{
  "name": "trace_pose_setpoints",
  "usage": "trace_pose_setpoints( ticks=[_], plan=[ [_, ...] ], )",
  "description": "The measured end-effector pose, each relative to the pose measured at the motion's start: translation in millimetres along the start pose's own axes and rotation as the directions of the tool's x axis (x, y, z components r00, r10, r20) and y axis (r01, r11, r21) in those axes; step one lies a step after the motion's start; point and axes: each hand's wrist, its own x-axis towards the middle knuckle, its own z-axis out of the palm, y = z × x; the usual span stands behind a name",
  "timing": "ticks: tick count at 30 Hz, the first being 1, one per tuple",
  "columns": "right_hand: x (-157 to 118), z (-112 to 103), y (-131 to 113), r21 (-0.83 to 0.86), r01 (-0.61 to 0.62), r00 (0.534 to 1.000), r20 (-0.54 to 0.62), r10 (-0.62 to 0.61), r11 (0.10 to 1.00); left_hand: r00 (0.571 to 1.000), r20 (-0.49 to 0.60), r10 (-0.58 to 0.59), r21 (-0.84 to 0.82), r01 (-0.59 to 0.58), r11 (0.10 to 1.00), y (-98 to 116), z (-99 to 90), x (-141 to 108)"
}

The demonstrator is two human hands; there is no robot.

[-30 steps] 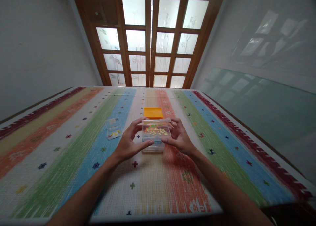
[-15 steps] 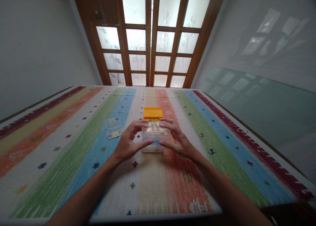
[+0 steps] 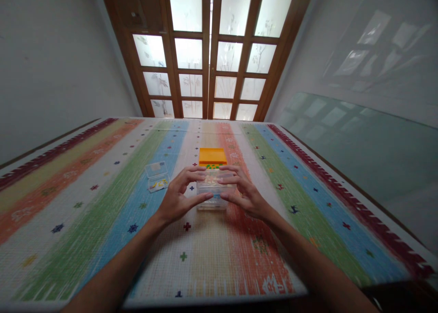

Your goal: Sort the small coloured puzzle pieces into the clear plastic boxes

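Note:
A clear plastic box [image 3: 211,186] with small pale pieces inside sits between my two hands. My left hand [image 3: 179,192] grips its left side, with the fingers at the far edge and the thumb at the near edge. On the opposite side, my right hand [image 3: 249,193] holds it the same way. Beneath it shows another clear container [image 3: 211,206]; whether the two touch I cannot tell. Just beyond my fingertips stands an open orange box [image 3: 212,156] with green bits in its near part, which the clear box partly hides.
Left of my hands lies a small open clear case [image 3: 158,183] with yellow pieces in it. A striped, patterned cloth [image 3: 112,203] covers the table. Wood-framed glass doors [image 3: 209,53] stand at the far end, with a glass panel [image 3: 359,139] along the right.
The clear box has levelled slightly, and the pale pieces inside have shifted from its right side toward the middle. My right fingers have moved a little on it; my left hand stays put.

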Motion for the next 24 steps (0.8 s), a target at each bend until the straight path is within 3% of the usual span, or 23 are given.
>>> trace_pose_setpoints(
  ticks=[18, 24],
  plan=[
    [-2.7, 3.2, 3.6, -0.04, -0.022, 1.0, -0.004, 0.022, 0.999, 0.999, 0.034, -0.022, 0.017, 0.021, 1.0, 2.5, -4.7, 0.1],
    [-5.6, 3.1, 7.7, -0.009, -0.101, 0.995, -0.009, 0.101, 0.995, 0.996, 0.075, -0.051, 0.018, 0.05, 0.999, -1.8, -4.4, -0.9]
  ],
)
